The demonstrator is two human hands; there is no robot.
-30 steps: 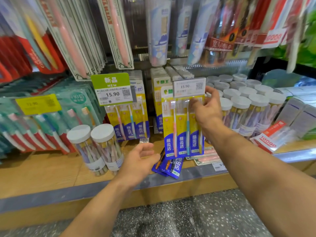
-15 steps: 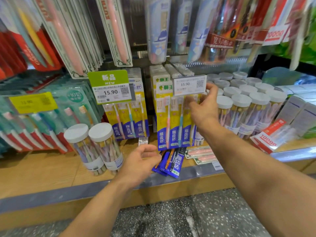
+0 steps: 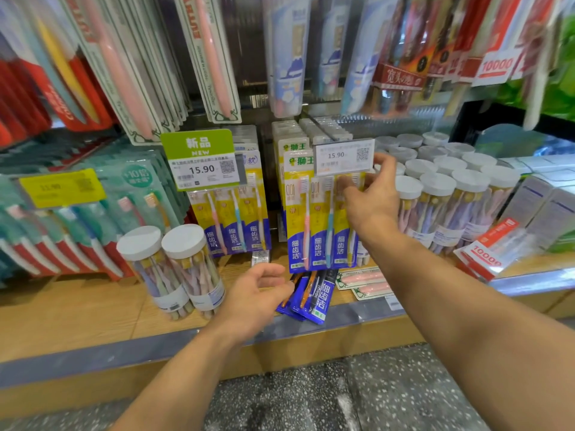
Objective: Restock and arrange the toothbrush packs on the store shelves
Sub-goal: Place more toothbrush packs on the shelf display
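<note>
Head | right hand (image 3: 370, 200) still grips yellow-blue toothbrush pack (image 3: 314, 219), now hung further back | left hand (image 3: 258, 293) still relaxed, empty

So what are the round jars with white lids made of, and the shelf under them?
The jars look like clear plastic: you can see the brushes inside, and the walls shine. Their lids look like matte white plastic, though that is a guess. The shelf looks like wood or wood-print board, with grain lines, and has a grey strip along its front edge.
</note>
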